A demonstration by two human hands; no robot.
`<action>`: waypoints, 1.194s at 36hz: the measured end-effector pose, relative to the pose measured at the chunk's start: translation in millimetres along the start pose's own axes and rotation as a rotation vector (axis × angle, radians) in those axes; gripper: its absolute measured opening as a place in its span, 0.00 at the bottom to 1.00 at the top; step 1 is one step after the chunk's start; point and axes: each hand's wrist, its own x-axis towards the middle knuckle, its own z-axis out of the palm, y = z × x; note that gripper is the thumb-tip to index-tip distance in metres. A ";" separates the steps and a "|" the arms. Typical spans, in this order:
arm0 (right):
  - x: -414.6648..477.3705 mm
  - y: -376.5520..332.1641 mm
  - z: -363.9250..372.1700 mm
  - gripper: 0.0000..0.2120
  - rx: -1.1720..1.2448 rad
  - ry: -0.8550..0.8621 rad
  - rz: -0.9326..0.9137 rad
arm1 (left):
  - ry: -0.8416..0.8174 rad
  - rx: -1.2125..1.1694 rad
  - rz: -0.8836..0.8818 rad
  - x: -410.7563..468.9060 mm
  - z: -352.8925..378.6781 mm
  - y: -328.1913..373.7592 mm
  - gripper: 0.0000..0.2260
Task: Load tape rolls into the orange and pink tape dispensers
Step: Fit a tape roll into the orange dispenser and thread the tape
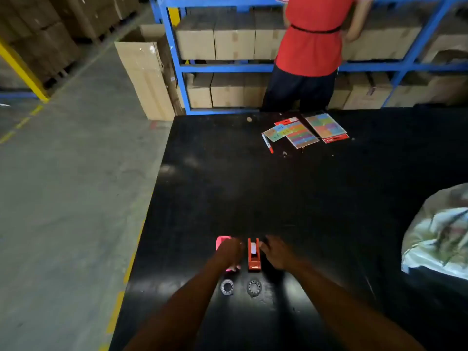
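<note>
Hands low on a matte black worktop: left hand lies over the glossy pink dispenser, fingers curled onto it, grip unclear. Right hand touches the side of the boxy orange dispenser; whether it clasps it, I cannot tell. Two small ring-shaped tape rolls lie flat just nearer, apart. Worktop's left edge runs close by; wide bare surface beyond. Crinkled plastic bag at right.
</note>
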 end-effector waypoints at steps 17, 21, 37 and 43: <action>-12.1 -15.9 20.7 0.14 0.338 0.076 -0.063 | 0.017 -0.749 -0.103 17.0 21.9 11.6 0.12; -11.2 -10.6 16.0 0.22 0.403 0.058 -0.077 | 0.027 -0.820 -0.047 17.8 23.5 7.3 0.13; -33.1 -6.4 -29.7 0.08 0.597 0.299 -0.066 | 0.231 -0.961 -0.070 -7.8 -15.6 6.3 0.06; -48.8 -4.8 -38.9 0.08 0.541 0.266 -0.068 | 0.244 -0.561 -0.132 -5.4 -3.2 9.1 0.16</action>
